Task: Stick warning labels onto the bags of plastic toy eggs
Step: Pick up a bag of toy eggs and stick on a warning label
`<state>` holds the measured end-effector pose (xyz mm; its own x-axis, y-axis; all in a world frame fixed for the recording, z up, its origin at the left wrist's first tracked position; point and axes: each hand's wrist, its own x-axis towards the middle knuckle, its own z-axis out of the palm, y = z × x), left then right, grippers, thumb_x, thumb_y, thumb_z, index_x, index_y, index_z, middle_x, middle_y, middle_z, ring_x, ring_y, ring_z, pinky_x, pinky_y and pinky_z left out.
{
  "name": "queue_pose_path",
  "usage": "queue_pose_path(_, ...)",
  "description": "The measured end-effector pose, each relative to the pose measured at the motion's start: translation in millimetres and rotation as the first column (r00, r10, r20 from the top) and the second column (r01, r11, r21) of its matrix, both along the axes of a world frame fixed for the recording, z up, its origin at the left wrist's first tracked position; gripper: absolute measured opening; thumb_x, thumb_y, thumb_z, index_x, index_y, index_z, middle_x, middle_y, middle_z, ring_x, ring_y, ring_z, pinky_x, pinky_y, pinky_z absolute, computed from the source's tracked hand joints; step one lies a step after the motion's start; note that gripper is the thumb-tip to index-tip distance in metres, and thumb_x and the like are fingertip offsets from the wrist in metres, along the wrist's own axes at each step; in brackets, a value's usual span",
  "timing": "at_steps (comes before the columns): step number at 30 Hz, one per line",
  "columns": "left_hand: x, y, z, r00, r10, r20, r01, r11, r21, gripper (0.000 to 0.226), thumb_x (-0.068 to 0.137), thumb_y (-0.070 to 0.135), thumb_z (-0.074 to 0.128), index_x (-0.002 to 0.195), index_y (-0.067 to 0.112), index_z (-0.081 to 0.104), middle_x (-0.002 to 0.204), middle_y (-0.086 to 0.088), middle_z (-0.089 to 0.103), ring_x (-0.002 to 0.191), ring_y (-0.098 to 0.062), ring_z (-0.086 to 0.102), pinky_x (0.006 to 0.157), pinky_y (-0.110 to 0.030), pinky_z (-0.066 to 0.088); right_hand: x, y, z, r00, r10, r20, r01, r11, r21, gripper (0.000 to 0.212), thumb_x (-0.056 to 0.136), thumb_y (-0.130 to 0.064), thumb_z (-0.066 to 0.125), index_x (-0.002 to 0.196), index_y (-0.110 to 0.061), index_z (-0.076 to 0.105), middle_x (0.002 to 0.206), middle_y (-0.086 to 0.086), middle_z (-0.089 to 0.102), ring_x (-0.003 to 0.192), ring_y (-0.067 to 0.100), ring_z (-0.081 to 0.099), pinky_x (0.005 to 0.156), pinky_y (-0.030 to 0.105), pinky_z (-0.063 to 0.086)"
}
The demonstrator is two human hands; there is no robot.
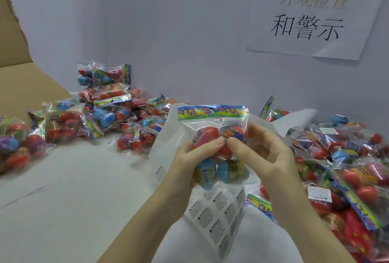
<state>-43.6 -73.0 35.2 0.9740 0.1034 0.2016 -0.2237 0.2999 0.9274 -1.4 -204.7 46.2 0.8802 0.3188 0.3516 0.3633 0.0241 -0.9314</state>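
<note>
The left hand [189, 157] curls round one bag of toy eggs [219, 149], thumb pressed on its clear front. The right hand [265, 153] meets it from the other side, thumb and forefinger tip pinched against the bag's front; whether a label sits between them I cannot tell. The bag is held up over the table's middle; about four eggs show through it, red, pink and blue, under a header card [212, 112] printed "TOYS". Behind and under the bag hangs one label sheet [216, 216], its stickers each reading "WARNING" above small print too fine to read. Two heaps flank the hands: a pile of bags at left [101, 113] and a labelled pile at right [345, 168], where white stickers show on three bags or so. On the wall, one paper sign [311, 16] reads "外观检查 和警示". A cardboard box [23, 86] bounds the left edge. The white table [73, 195] lies bare at near left.
</note>
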Motion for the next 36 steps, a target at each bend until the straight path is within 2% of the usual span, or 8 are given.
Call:
queue_pose_path(4, 3.5, -0.3, 1.5, 0.997, 0.068, 0.021, -0.069, 0.996, 0.055, 0.031, 0.072, 0.039, 0.063, 0.094, 0.018, 0.073, 0.091, -0.003, 0.074, 0.085, -0.015, 0.070, 0.068, -0.019, 0.053, -0.2, 0.5, 3.8, 0.989, 0.131, -0.075, -0.121, 0.985, 0.123, 0.034, 0.055, -0.037, 0.071, 0.085, -0.022, 0.075, 0.085, -0.001, 0.074, 0.086, 0.013, 0.069, 0.070, 0.017, 0.053)
queue_pose_path(9, 2.4, -5.7, 2.2, 0.982, 0.172, 0.083, -0.175, 0.984, 0.021, 0.004, 0.070, 0.021, 0.071, 0.070, 0.017, 0.072, 0.069, 0.003, 0.070, 0.066, -0.007, 0.066, 0.060, -0.015, 0.051, -5.0, 0.8, 5.7, 0.986, 0.164, -0.035, -0.156, 0.974, 0.166, 0.017, 0.065, -0.014, 0.070, 0.076, -0.025, 0.077, 0.073, 0.001, 0.073, 0.068, 0.009, 0.068, 0.059, 0.014, 0.050)
queue_pose_path(13, 3.3, -5.1, -1.5, 0.957, 0.287, 0.033, -0.287, 0.958, -0.006, 0.026, 0.077, 0.002, 0.062, 0.057, 0.017, 0.070, 0.060, 0.002, 0.066, 0.058, -0.005, 0.062, 0.055, -0.015, 0.050, -5.1, 6.2, 0.0, 0.984, 0.150, -0.094, -0.141, 0.985, 0.098, 0.019, 0.061, -0.026, 0.068, 0.079, -0.027, 0.074, 0.078, 0.000, 0.073, 0.073, 0.011, 0.067, 0.061, 0.016, 0.051)
queue_pose_path(18, 3.2, -4.3, -2.8, 0.956, 0.293, -0.017, -0.294, 0.956, -0.021, 0.003, 0.066, 0.016, 0.074, 0.068, 0.014, 0.073, 0.072, -0.004, 0.070, 0.067, -0.011, 0.065, 0.059, -0.018, 0.053, -5.8, 6.0, 0.6, 0.984, 0.150, -0.099, -0.146, 0.988, 0.040, 0.045, 0.054, -0.039, 0.079, 0.094, -0.021, 0.070, 0.086, 0.000, 0.073, 0.080, 0.015, 0.069, 0.063, 0.019, 0.053)
queue_pose_path(21, 3.8, -2.6, -1.8, 0.972, 0.231, -0.037, -0.231, 0.973, 0.017, 0.035, 0.054, 0.041, 0.076, 0.082, 0.019, 0.074, 0.077, 0.002, 0.073, 0.071, -0.008, 0.068, 0.058, -0.019, 0.052, -5.2, 5.5, 1.6, 0.999, 0.034, -0.040, -0.030, 0.995, 0.100, 0.048, 0.051, -0.046, 0.072, 0.093, -0.023, 0.070, 0.083, -0.001, 0.073, 0.075, 0.013, 0.069, 0.062, 0.018, 0.053)
queue_pose_path(25, 2.8, -1.8, 0.8, 0.986, 0.132, -0.098, -0.119, 0.985, 0.124, 0.029, 0.065, 0.044, 0.072, 0.079, 0.018, 0.071, 0.072, 0.004, 0.071, 0.062, -0.007, 0.066, 0.054, -0.017, 0.051, -2.4, 3.1, 4.0, 0.996, -0.086, -0.027, 0.090, 0.967, 0.237, 0.038, 0.057, -0.045, 0.068, 0.088, -0.023, 0.067, 0.075, -0.007, 0.073, 0.069, 0.005, 0.068, 0.060, 0.015, 0.052)
queue_pose_path(31, 3.6, -4.7, -1.4, 0.976, 0.218, 0.026, -0.219, 0.974, 0.062, 0.037, 0.056, 0.041, 0.066, 0.078, 0.010, 0.068, 0.063, 0.002, 0.065, 0.055, -0.007, 0.060, 0.057, -0.016, 0.050, -0.9, -2.6, 7.2, 0.992, 0.104, -0.076, -0.099, 0.993, 0.064, 0.057, 0.048, -0.042, 0.074, 0.101, -0.026, 0.065, 0.093, -0.008, 0.073, 0.088, 0.005, 0.067, 0.073, 0.014, 0.051)
queue_pose_path(36, 2.7, -3.8, 0.0, 0.992, 0.124, 0.028, -0.126, 0.991, 0.052, 0.030, 0.070, 0.037, 0.073, 0.084, 0.012, 0.065, 0.063, 0.008, 0.064, 0.056, -0.001, 0.057, 0.054, -0.012, 0.045, -2.7, -2.9, 7.2, 0.977, 0.164, -0.139, -0.160, 0.986, 0.042, 0.043, 0.047, -0.022, 0.078, 0.089, -0.019, 0.069, 0.081, -0.002, 0.074, 0.077, 0.009, 0.070, 0.064, 0.014, 0.052)
